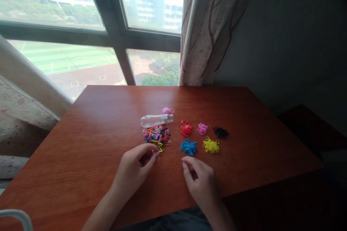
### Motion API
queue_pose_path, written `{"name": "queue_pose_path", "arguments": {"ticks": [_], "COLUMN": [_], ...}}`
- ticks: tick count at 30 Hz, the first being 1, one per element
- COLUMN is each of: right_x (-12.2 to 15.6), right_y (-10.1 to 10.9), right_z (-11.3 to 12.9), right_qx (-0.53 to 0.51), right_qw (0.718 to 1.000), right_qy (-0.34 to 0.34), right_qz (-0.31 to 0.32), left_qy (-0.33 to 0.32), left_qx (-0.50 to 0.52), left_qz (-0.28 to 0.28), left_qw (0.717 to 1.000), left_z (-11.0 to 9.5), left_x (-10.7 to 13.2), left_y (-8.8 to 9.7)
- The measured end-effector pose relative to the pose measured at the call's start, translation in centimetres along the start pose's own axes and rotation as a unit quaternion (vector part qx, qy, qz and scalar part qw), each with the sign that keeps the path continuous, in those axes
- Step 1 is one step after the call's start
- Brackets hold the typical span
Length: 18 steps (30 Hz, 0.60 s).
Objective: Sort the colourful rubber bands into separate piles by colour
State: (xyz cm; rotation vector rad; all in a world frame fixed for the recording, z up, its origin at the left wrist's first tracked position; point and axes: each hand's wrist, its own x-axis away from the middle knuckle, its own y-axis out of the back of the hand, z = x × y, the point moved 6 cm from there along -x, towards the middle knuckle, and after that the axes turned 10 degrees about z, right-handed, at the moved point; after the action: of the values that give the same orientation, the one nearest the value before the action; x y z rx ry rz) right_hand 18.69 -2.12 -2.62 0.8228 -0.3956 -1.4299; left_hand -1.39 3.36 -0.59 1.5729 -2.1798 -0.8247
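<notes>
My left hand [137, 162] is at the near edge of a mixed pile of small coloured loop-shaped clips [156, 135]. Its thumb and forefinger are drawn together at the pile, and what lies between them is too small to make out. My right hand [200, 178] rests just below a heap of blue clips [189, 147], with thumb and forefinger pressed together; anything in them is hidden. Around the blue heap lie separate heaps of red clips [185, 129], pink clips [202, 129], black clips [221, 132] and yellow clips [211, 145].
A clear plastic bottle [153, 120] lies on its side behind the mixed pile, its neck to the right. Behind the neck sits a pink, translucent looped object [168, 110]. The brown wooden table [81, 151] stands against a window [116, 39] with curtains [208, 25].
</notes>
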Motion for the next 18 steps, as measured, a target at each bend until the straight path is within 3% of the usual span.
{"name": "queue_pose_path", "arguments": {"ticks": [4,8,14,18], "right_x": [-0.9,-1.9,-1.8,-1.6], "right_y": [-3.1,-4.2,-4.7,-4.8], "right_z": [2.9,3.3,2.8,2.6], "right_qx": [0.025,0.087,0.133,0.128], "right_qw": [0.994,0.985,0.975,0.975], "right_qy": [0.033,0.016,0.002,-0.006], "right_qz": [0.105,0.148,0.179,0.183], "left_qy": [-0.029,-0.068,-0.140,-0.145], "left_qx": [-0.012,-0.040,-0.148,-0.177], "left_qz": [0.023,0.064,0.198,0.220], "left_qw": [0.999,0.995,0.959,0.948], "left_z": [-2.0,-4.3,-9.0,-10.8], "left_x": [-1.7,-3.9,-7.7,-9.9], "left_y": [-0.5,-1.9,-6.8,-9.6]}}
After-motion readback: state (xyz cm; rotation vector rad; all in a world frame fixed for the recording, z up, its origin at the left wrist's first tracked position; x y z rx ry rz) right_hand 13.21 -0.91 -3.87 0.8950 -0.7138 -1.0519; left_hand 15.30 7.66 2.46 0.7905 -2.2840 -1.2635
